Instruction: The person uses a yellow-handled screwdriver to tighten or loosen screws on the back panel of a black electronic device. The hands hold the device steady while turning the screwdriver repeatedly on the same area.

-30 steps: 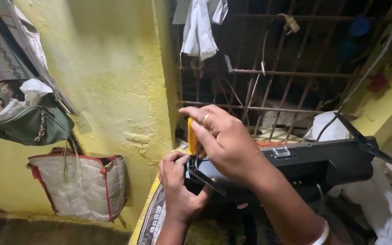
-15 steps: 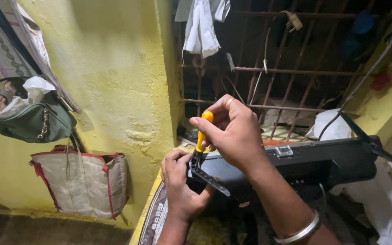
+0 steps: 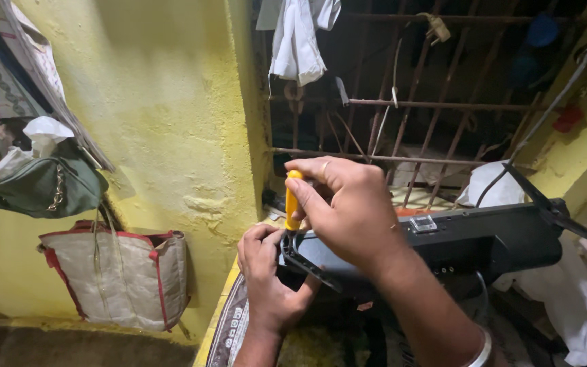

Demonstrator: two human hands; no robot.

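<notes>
My right hand (image 3: 348, 211) grips an orange-handled screwdriver (image 3: 293, 200), held upright with its tip down at the left end of a long black device (image 3: 484, 241). My left hand (image 3: 270, 278) clasps that left end from below, its fingers wrapped around the black bracket there. The device lies roughly level and runs off to the right. The screwdriver's tip is hidden behind my fingers.
A yellow plastered wall (image 3: 164, 122) stands on the left, with a green handbag (image 3: 39, 183) and a beige cloth bag (image 3: 113, 275) hanging on it. Behind is a rusty window grille (image 3: 409, 102) with a white cloth (image 3: 297, 37) hanging from it. White fabric (image 3: 565, 306) lies at right.
My right hand has shifted slightly on the screwdriver, so more of the orange handle shows. The left hand stays on the device's end.
</notes>
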